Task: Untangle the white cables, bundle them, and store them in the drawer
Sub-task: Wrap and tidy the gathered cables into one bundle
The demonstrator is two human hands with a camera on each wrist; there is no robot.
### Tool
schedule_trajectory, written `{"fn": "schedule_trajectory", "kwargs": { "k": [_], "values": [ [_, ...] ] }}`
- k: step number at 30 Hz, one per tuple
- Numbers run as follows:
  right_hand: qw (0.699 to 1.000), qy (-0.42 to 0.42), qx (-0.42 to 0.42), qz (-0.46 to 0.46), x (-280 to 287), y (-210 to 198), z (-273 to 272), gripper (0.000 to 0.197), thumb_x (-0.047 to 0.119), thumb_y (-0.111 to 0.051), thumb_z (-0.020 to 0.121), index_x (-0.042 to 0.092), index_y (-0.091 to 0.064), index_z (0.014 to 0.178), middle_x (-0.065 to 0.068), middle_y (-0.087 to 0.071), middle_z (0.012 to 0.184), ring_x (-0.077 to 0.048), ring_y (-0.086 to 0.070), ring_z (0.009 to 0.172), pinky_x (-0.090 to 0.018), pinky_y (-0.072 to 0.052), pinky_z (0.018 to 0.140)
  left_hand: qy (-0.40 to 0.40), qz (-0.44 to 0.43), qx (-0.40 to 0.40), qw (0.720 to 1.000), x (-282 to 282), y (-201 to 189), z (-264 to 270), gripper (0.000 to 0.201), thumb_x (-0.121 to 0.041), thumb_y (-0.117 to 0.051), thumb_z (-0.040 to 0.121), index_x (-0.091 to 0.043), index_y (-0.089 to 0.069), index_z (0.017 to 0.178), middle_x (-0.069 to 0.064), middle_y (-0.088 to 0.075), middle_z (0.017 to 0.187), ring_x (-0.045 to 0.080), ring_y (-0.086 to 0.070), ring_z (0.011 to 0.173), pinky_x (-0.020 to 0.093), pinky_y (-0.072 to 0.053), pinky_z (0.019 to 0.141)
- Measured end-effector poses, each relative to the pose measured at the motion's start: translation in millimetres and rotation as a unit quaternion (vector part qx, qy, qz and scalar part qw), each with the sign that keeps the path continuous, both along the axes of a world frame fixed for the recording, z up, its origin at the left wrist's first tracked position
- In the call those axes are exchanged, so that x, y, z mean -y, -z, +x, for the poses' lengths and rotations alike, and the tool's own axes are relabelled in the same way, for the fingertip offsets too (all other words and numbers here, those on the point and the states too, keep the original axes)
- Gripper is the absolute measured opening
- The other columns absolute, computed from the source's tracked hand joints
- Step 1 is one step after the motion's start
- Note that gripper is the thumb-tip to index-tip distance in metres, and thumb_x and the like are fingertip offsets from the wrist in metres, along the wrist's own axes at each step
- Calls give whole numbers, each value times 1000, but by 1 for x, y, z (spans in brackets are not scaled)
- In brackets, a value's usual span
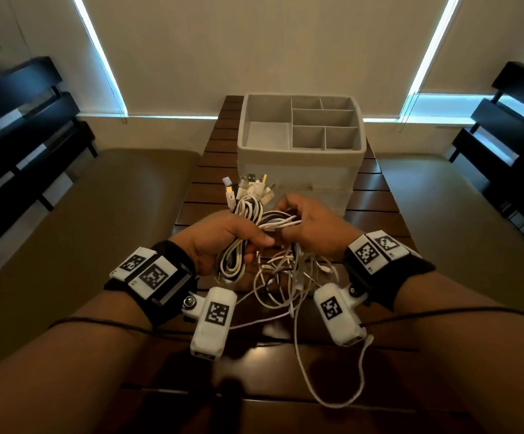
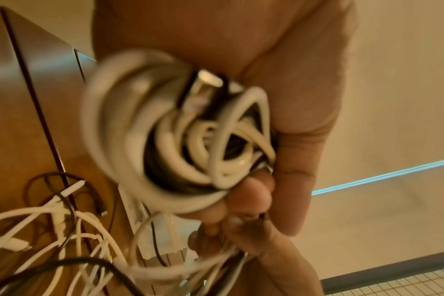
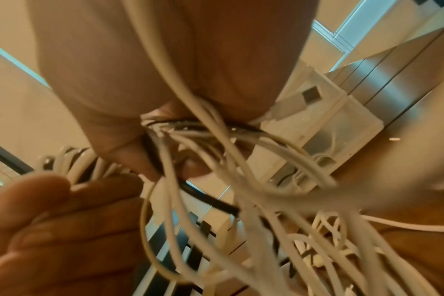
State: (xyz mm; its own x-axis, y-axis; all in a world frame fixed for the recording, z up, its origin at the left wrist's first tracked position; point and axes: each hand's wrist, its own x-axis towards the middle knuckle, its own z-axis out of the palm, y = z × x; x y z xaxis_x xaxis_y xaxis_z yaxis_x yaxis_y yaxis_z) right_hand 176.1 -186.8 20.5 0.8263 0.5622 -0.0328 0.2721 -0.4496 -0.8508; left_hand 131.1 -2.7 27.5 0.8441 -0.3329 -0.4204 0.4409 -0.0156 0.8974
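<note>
Left hand (image 1: 223, 236) grips the coiled white cable bundle (image 1: 238, 245); right hand (image 1: 310, 227) pinches, it seems, thin white cable strands (image 1: 281, 224) above the slatted dark wooden desk (image 1: 376, 202).

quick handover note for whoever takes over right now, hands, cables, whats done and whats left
Left hand grips a bundle of folded white cables, plugs up.
Right hand pinches a few thin strands beside it.
A loose tangle hangs below the hands onto the slatted table.
The grey divided organizer behind holds no cables.
Done: part gathered. Left: untangle the rest, bundle, store.
</note>
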Motion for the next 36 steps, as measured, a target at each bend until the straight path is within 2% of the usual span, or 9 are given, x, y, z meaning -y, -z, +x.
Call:
{"fn": "schedule_trajectory", "kwargs": {
  "k": [6, 10, 14, 20, 23, 27, 30, 34, 36],
  "values": [
    [996, -18, 24, -85, -4, 5, 0, 26, 13, -66, 85, 35, -54, 77, 9, -60, 75, -5, -57, 65, -19, -42, 60, -32, 38, 7, 999, -4, -5, 3, 17, -9, -71, 65, -1, -57, 70, 7, -53, 50, 15, -49, 41, 23, -44, 46],
    [994, -5, -11, -106, 1, 8, -2, 16, 10, -64, 84, 24, -58, 83, 0, -61, 76, -12, -58, 67, -23, -45, 60, -51, 55, -2, 997, -6, -10, 3, 29, -11, -67, 73, -4, -51, 50, 8, -50, 46, 14, -46, 36, 22, -41, 44],
    [996, 15, -85, 6, 9, 15, -6, 25, 12, -71, 82, 14, -59, 103, -13, -68, 92, -25, -67, 80, -39, -55, 75, -79, 78, -12, 994, -10, -15, 6, 34, -13, -67, 77, -8, -51, 47, 7, -49, 45, 14, -44, 35, 20, -40, 40],
    [998, 22, -22, -62, 15, 25, 1, 14, 18, -70, 74, 25, -62, 83, -1, -67, 77, -20, -65, 73, -47, -56, 77, -108, 104, 4, 989, -7, -11, 6, 42, -8, -66, 84, -8, -49, 46, 6, -46, 45, 11, -43, 31, 17, -37, 36],
    [997, 7, -67, -38, 20, 32, 3, 30, 18, -79, 70, 29, -61, 92, -2, -70, 86, -20, -68, 82, -49, -54, 85, -100, 112, 9, 989, -8, -10, 6, 43, -11, -67, 84, -9, -50, 45, 6, -46, 46, 11, -43, 32, 17, -37, 36],
    [996, 5, -88, 2, 18, 28, 1, 71, 36, -88, 54, 30, -55, 117, 5, -67, 109, -12, -66, 98, -40, -54, 90, -45, 129, 10, 991, -4, -10, 4, 29, -13, -72, 75, -5, -53, 54, 7, -48, 46, 15, -45, 38, 21, -42, 42],
    [993, 64, -39, 88, 10, 20, -1, 71, 28, -88, 60, 30, -55, 123, 9, -62, 119, -7, -62, 106, -30, -52, 89, -28, 109, 9, 994, 0, -12, 3, 21, -19, -75, 63, -4, -61, 60, 5, -49, 47, 14, -46, 39, 22, -43, 43],
    [962, 60, -148, 220, 19, 18, -2, 41, 37, -66, 80, 16, -64, 114, -12, -69, 109, -21, -67, 92, -36, -55, 80, -29, 71, 2, 997, -7, -20, 8, 27, -20, -72, 65, -8, -52, 52, 6, -47, 46, 15, -44, 39, 21, -41, 41],
    [919, 64, -267, 284, 26, 19, -2, 52, 52, -41, 90, 12, -68, 107, -17, -68, 104, -23, -66, 87, -33, -55, 70, -23, 63, 4, 998, -9, -22, 10, 28, -18, -72, 67, -7, -50, 56, 5, -48, 46, 15, -44, 39, 22, -42, 41]
  ]
}}
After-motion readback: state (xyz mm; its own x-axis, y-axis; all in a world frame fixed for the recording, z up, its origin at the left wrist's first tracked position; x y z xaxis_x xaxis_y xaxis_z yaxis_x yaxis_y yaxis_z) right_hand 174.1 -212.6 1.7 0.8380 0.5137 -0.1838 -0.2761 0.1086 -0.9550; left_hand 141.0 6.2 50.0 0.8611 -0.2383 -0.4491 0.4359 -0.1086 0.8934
